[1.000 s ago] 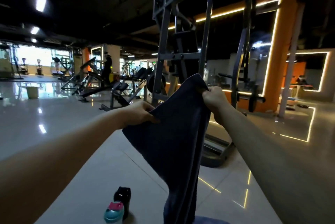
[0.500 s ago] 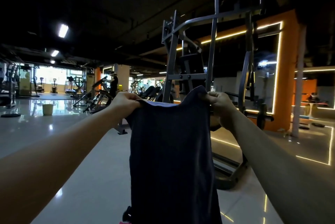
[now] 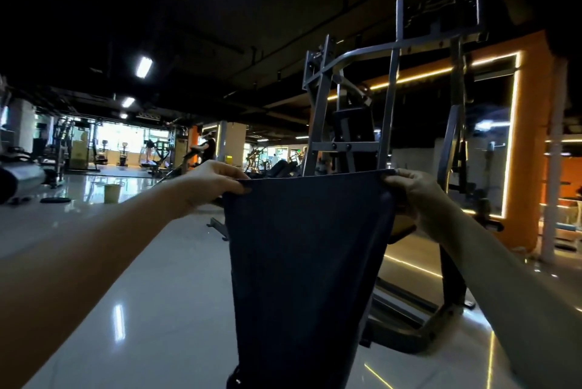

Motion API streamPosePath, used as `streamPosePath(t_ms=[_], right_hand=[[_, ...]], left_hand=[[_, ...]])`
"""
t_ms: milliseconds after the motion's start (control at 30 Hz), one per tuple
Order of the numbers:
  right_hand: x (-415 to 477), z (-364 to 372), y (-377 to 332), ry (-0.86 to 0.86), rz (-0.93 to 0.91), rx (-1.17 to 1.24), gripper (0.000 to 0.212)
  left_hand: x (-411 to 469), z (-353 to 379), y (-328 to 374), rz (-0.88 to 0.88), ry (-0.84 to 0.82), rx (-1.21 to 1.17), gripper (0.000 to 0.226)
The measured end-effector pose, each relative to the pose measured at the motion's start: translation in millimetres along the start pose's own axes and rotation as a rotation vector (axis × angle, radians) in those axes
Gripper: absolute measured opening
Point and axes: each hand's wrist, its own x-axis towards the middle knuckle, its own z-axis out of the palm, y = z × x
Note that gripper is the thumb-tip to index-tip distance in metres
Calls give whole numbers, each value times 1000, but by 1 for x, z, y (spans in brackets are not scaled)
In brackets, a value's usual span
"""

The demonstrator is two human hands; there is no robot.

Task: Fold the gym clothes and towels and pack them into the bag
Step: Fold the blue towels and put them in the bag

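Note:
A dark navy towel hangs straight down in front of me, stretched flat along its top edge. My left hand pinches the top left corner, and my right hand grips the top right corner. Both arms are held out at about chest height. The towel narrows toward the bottom and runs out of the frame. No bag is in view.
A grey steel weight machine stands right behind the towel, its base on the floor at the lower right. The glossy pale floor spreads to the left. A green bucket and more gym machines stand far back left. An orange pillar is at the right.
My hands have moved apart and pulled the towel's top edge taut and level. The view has tilted up, so the bottles on the floor are out of sight.

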Motion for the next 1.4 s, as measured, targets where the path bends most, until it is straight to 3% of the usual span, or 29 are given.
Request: streamPosePath(t_ms=[100,200,333,433,533,567,667,767,867,1133,1267,1400], right_hand=[[-12,-4,1,-27,-31,0,15],[-23,-8,-4,-34,-66,32,25],[-33,-19,-18,-79,-114,100,30],[-34,-28,-38,-144,-169,196,20],[-34,-34,-53,-194,-203,296,14],[-33,-33,-55,-207,-216,313,12],[-28,-27,-47,-186,-190,304,12],[-19,-20,-14,-156,-80,223,21],[-14,-13,37,-139,72,155,12],[-35,30,227,120,543,-111,11],[-61,55,311,183,673,-81,5],[-69,68,356,234,699,16,12]], left_hand=[[-14,-2,-20,28,38,-151,19],[-23,-8,-25,42,49,-268,51],[-33,-23,-11,36,-98,-430,35],[-33,-37,1,104,-178,-516,34],[-26,-42,12,197,-140,-557,68],[-25,-40,16,212,-126,-564,65],[-21,-26,19,198,-41,-536,22],[-17,-5,4,123,12,-479,22],[-8,16,-35,13,66,-368,27],[-7,116,-213,-363,89,110,10],[-17,162,-286,-459,117,94,13],[-21,186,-319,-530,160,-77,7]])
